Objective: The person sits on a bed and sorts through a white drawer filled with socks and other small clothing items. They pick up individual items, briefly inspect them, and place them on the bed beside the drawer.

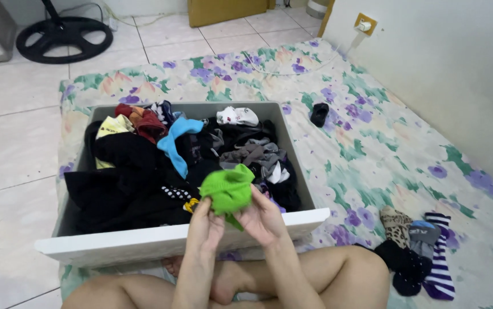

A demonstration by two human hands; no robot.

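Observation:
A bright green sock is held up over the near end of a grey drawer. My left hand grips its lower left edge and my right hand grips its lower right side. The drawer is full of mixed socks and clothing: black pieces, a light blue one, a red one, a white one and grey ones. My bare crossed legs lie just in front of the drawer's white front panel.
The drawer sits on a floral mattress on a tiled floor. Several socks, striped, leopard-print and black, lie in a pile at my right. A lone black sock lies beyond the drawer. A fan base stands far left; a wall with a socket is on the right.

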